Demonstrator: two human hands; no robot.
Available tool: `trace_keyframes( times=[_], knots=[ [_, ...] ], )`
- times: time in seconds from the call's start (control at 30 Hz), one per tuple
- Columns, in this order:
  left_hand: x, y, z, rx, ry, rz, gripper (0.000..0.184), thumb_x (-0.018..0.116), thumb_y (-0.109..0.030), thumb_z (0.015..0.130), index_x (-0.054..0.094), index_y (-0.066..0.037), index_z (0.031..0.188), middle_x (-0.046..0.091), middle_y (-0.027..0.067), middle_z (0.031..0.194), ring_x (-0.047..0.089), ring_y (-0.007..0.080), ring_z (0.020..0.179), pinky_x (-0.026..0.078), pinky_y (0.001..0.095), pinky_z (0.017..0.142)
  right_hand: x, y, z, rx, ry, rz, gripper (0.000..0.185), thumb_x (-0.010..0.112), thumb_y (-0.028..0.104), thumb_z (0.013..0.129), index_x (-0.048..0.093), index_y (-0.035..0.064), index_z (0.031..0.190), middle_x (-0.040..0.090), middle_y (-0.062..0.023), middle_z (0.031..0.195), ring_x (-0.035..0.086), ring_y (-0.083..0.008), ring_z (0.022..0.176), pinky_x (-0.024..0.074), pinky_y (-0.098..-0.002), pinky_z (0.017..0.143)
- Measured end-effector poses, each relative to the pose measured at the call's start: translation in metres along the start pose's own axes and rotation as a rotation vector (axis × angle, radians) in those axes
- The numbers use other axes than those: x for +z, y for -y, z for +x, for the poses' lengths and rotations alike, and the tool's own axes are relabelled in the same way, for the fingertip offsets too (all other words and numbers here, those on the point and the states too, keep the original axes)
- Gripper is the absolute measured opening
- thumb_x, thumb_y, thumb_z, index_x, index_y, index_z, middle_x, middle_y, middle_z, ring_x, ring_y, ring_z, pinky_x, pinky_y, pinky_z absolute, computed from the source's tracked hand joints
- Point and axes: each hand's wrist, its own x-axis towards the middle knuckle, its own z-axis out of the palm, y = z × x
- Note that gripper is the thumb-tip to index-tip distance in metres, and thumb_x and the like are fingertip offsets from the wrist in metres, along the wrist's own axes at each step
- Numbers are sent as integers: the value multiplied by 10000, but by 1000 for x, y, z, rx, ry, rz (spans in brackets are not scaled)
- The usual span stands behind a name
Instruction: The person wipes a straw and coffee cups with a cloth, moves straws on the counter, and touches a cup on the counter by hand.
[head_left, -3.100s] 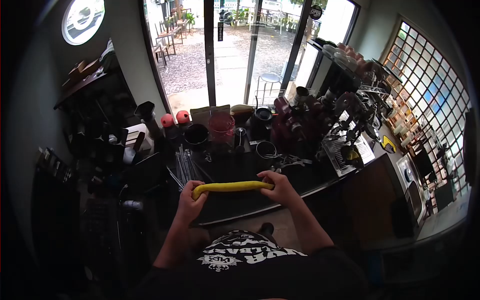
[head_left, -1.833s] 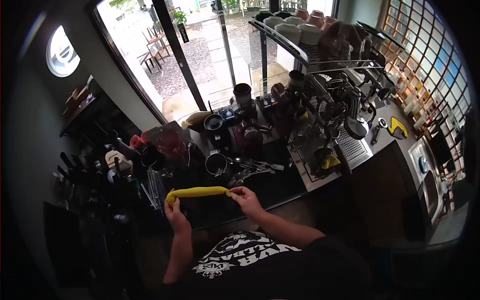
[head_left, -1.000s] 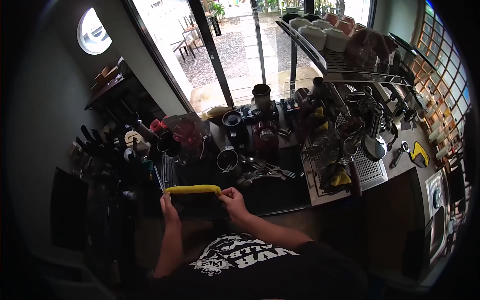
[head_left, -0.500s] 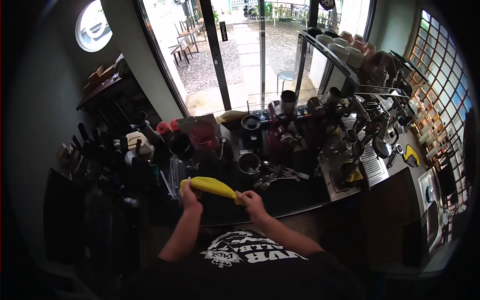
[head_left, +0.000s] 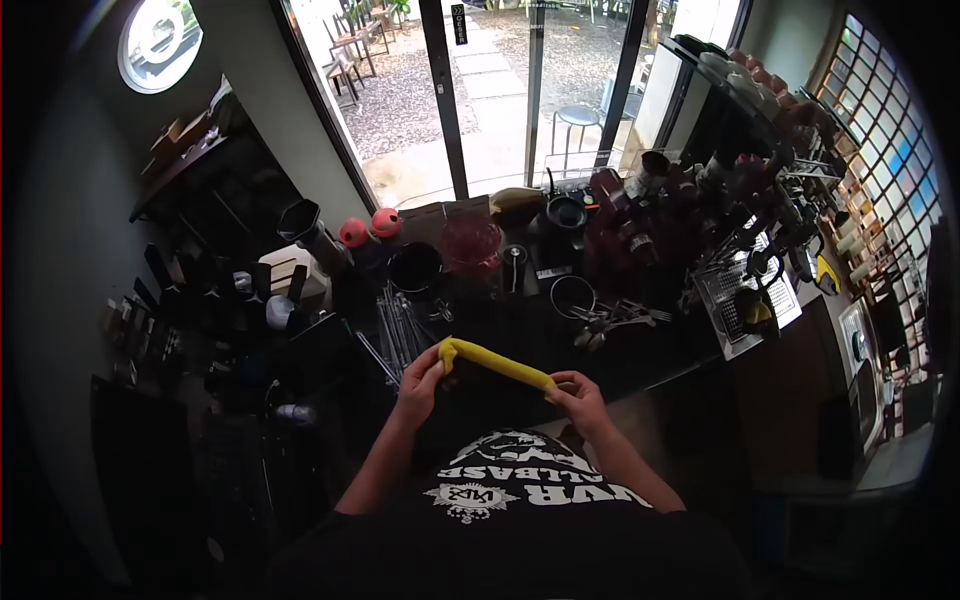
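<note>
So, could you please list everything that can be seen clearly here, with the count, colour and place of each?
counter: 1, black, across the middle
yellow cloth: 1, yellow, centre, gripped at both ends
thin sticks: many, silvery, on the counter, left of centre
round objects: 2, red, far side of the counter
cutlery: several pieces, silvery, counter, right of centre
perforated tray: 1, silvery, right
cups: several, white and pinkish, upper right
glass doorway: 1, black-framed, top centre
stool: at least 1, grey, outside
round window: 1, pale, upper left
shirt: 1, black with white print, bottom
left hand: 1, bare, cloth's left end
right hand: 1, bare, cloth's right end
</note>
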Motion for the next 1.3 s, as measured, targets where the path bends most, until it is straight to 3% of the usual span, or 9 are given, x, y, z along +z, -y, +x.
trace_keyframes(
  times=[0.17,0.3,0.6,0.67,0.73,0.87,1.03,1.17,1.3],
  knots=[
    [-38,-29,7,-103,309,167,575,703,-9,914,502,-32,1452,699,46,1052,659,104,939,531,259,915,-7,-2,-2,59,-13,61,309,704,75,925,642,42,1226,708,-85,1063,688,-149,940,562,-253,753],
    [-43,-35,17,-178,414,105,463,729,-16,898,596,-20,1341,707,77,1069,676,114,982,544,266,909,-4,10,-12,168,45,292,315,697,64,928,643,6,1232,707,-117,1108,700,-187,965,595,-306,790],
    [-50,-49,33,255,234,361,276,843,-78,775,732,-40,1026,673,45,965,647,94,832,531,224,727,27,42,-33,-202,107,-53,281,766,1,845,677,3,1112,702,-120,1140,696,-217,1041,582,-360,908],
    [-55,-54,35,367,198,382,240,802,17,781,722,3,1007,621,82,1100,622,128,962,536,256,842,35,39,-26,-233,126,-30,270,775,-15,831,682,6,1084,701,-113,1134,693,-204,1033,576,-346,910],
    [-56,-64,35,395,198,359,240,799,22,779,725,4,1007,606,100,1148,617,145,1013,537,272,871,47,41,-16,-593,98,-155,243,759,-26,855,678,10,1082,701,-81,1110,681,-152,1022,567,-306,900],
    [-58,-79,29,368,199,216,231,779,37,794,728,9,1018,592,157,1256,625,207,1133,549,319,949,64,54,-10,-457,101,-34,305,760,-29,839,642,37,1113,675,-51,1038,667,-138,994,552,-288,890],
    [-68,-83,31,99,266,206,246,787,16,821,695,-1,1048,684,116,1150,679,155,1004,570,282,904,69,67,0,-598,122,-126,328,706,-114,850,576,68,1090,664,-85,1132,666,-148,1038,551,-313,943],
    [-60,-90,34,210,223,693,272,814,-21,770,661,-35,994,708,74,1043,660,105,899,533,248,774,74,80,-3,-611,152,-261,328,685,-145,835,579,48,1078,651,-128,1200,664,-173,1080,554,-333,964],
    [-45,-90,28,174,128,741,322,829,-40,738,645,-47,1002,666,50,920,639,111,830,523,272,769,63,77,-2,-480,263,-315,293,677,-155,793,599,14,1020,638,-181,1270,670,-201,1088,565,-337,963]
  ],
)
